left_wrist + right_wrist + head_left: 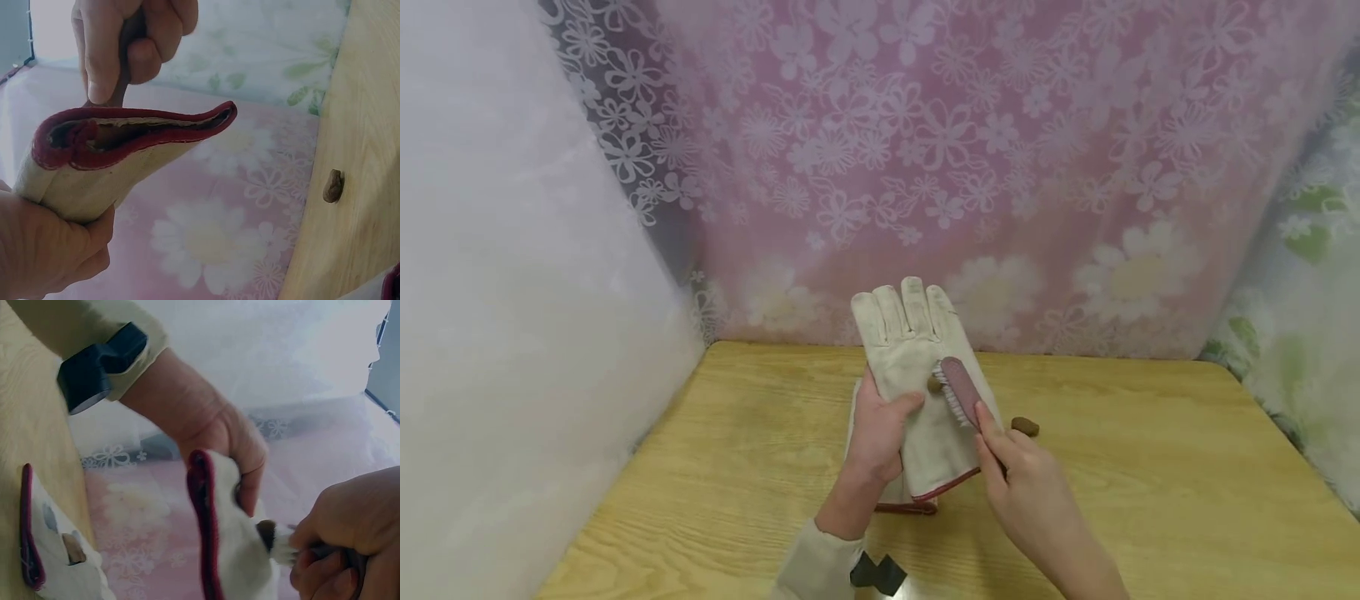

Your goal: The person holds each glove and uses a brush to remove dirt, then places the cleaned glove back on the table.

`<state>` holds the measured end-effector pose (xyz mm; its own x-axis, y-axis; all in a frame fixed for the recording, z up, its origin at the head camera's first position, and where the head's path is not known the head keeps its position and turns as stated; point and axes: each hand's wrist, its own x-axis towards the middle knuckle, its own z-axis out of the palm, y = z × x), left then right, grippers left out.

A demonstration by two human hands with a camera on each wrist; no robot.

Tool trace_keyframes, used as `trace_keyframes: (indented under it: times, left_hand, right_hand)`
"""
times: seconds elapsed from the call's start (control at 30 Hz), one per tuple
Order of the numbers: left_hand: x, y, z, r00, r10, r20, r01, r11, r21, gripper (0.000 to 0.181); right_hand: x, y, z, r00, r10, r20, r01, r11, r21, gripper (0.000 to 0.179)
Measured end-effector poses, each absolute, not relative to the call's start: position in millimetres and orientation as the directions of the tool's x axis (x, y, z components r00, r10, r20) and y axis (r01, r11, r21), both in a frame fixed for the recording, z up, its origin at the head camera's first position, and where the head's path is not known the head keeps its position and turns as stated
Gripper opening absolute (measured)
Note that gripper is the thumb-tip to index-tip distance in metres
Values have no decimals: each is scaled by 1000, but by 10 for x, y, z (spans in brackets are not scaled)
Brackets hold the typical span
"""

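My left hand (880, 429) grips a cream-white work glove (940, 454) with red cuff trim, its thumb over the palm side. The glove is tilted up off the table, fingers pointing away. My right hand (1033, 492) holds a small scrub brush (962, 387) with a mauve back and white bristles. The bristles lie against the middle of the glove. Beside them a brown lump (934, 384) sits on the glove, also visible in the right wrist view as a dark lump (267, 532) by the bristles. In the left wrist view the red-edged cuff opening (134, 134) faces the camera.
A second cream glove (53, 528) lies on the wooden table (737, 467) under the held one, with a grey stain and a brown patch. Another brown lump (1025, 427) rests on the table to the right. Floral cloth (925, 167) hangs behind and at the sides.
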<state>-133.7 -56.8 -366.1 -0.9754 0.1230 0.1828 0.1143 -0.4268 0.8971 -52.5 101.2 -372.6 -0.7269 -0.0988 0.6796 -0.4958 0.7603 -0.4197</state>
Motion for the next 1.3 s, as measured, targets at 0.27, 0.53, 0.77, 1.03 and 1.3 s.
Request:
trace_keyframes:
  times: [0.27,0.53,0.77,1.03,1.3]
  left_hand:
    - [-1325,-517,-3682,-975,109,195,131,-426,895,68]
    - [-1205,-384,-3726,-947,212,241,183,-259,948,65]
    - [-1187,-344,-3714,-967,212,144,59,-362,930,69]
    - [-1244,-389,-3721,-947,321,15,-161,-514,843,69]
    - [-1245,-400,-3747,-964,248,95,-37,-481,876,68]
  right_hand:
    - [-434,1048,-3655,-809,-99,579,-413,796,-441,43]
    - [-716,1114,-3802,-659,3,752,-450,800,-397,42]
    - [-717,1295,-3732,-775,59,630,-464,624,-629,39]
    - [-646,1357,-3654,-835,94,541,-381,611,-694,41]
    - [-628,1231,-3670,-555,-58,830,-506,815,-281,47]
